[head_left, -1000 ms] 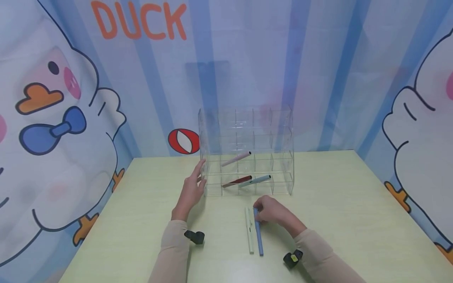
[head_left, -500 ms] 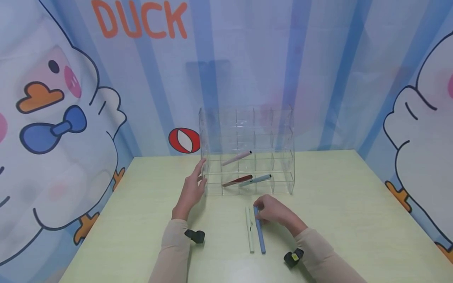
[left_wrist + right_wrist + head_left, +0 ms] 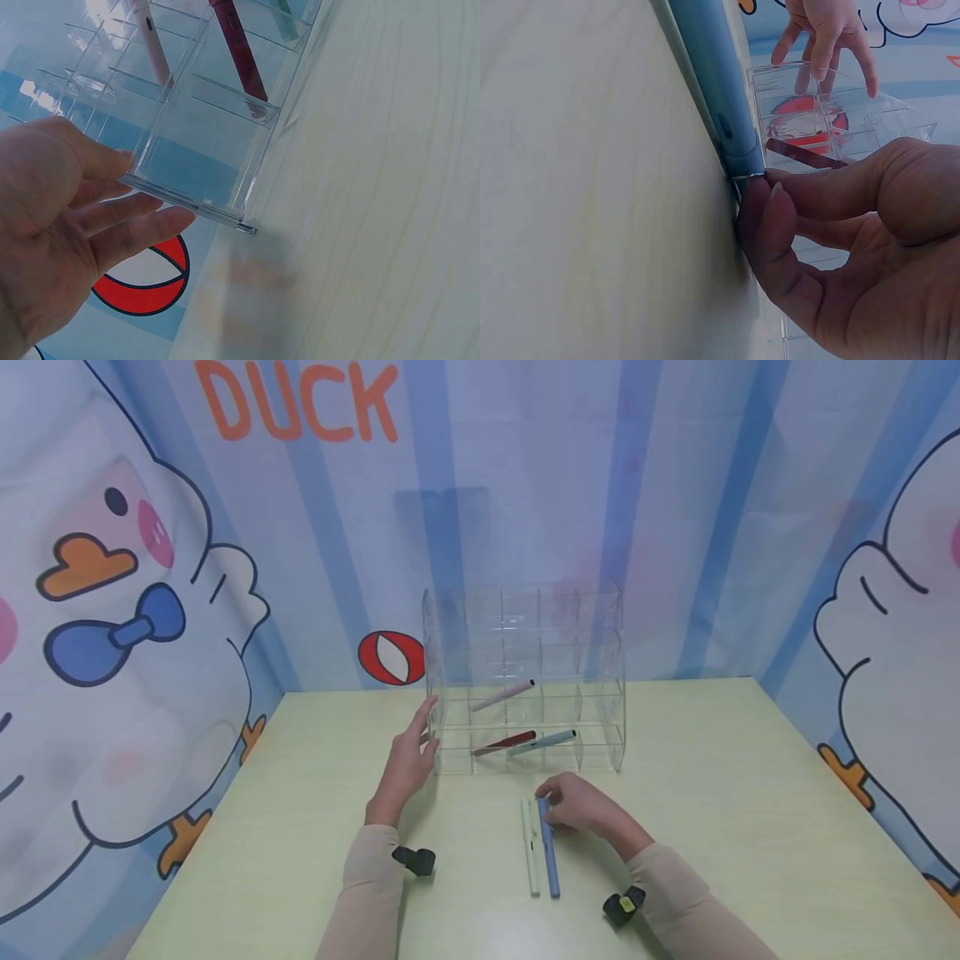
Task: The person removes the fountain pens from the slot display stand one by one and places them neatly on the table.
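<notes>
My right hand pinches the far end of a blue pen lying on the table; in the right wrist view thumb and fingertips meet at the end of the pen's barrel. Alongside it, to the left, lies a pale green pen. A clear acrylic rack with several compartments stands behind. Against its left side panel rests my left hand, fingers extended and spread; the left wrist view has the fingertips right at the panel's edge.
Inside the rack, a pink pen leans in a higher row; a dark red pen and a light blue pen lean in the bottom row. A printed curtain hangs behind the pale table.
Nearly still. The blue pen's near end swung slightly right, then back toward the pale green pen, its far end staying in my right fingers. The left hand stays at the rack.
</notes>
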Motion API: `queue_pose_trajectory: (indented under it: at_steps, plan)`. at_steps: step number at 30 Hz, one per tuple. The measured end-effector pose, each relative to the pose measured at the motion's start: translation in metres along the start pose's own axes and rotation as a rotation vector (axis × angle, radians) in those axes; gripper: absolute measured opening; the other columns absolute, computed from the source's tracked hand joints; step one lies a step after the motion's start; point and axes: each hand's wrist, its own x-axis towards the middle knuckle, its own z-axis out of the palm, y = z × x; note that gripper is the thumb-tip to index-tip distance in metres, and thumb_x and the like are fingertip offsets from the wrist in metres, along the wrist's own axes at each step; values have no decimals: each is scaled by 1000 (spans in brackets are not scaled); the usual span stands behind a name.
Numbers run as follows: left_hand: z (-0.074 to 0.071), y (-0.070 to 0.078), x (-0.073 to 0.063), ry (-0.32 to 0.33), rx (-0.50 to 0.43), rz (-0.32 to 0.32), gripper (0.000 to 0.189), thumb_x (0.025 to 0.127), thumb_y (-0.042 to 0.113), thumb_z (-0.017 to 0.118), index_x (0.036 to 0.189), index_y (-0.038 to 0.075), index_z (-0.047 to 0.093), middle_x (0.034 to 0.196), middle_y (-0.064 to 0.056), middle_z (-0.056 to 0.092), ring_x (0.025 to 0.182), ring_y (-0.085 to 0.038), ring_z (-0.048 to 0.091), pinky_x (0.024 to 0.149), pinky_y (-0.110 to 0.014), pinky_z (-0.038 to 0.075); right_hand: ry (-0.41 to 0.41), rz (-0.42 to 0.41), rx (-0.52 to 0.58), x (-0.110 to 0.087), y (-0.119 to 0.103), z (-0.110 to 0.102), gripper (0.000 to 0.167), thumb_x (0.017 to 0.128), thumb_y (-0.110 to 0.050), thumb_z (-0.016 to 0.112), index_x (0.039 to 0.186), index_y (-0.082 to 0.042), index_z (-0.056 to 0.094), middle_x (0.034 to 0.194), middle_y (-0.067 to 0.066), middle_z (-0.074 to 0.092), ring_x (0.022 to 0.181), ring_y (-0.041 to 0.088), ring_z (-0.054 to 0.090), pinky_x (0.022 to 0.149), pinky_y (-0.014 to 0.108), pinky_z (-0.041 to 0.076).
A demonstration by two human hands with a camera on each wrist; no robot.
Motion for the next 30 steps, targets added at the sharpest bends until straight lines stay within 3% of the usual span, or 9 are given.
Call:
queue_pose_trajectory:
  at_steps: [12, 21, 30]
  plan:
    - [1, -2, 1, -2, 10, -3, 75, 98, -3, 59, 159, 26, 26, 157, -15, 38, 127, -39, 55, 100, -48, 50, 0, 11, -5, 1, 0, 0, 37, 82, 6, 68, 119, 4, 66, 107, 17, 65, 62, 17, 60, 54, 29, 51]
    - [1, -1, 0, -6, 13, -14, 76, 98, -2, 58, 159, 29, 25, 157, -15, 38, 127, -39, 55, 100, -48, 50, -9, 42, -15, -1, 0, 0, 40, 82, 0, 74, 121, 2, 65, 109, 17, 65, 71, 18, 63, 59, 31, 55]
    - [1, -1, 1, -7, 10, -11, 76, 98, -3, 59, 159, 28, 26, 156, -15, 40, 127, -38, 55, 100, -49, 50, -10, 14, -11, -1, -2, 1, 36, 84, 1, 72, 120, 3, 66, 105, 15, 66, 67, 17, 62, 57, 31, 54]
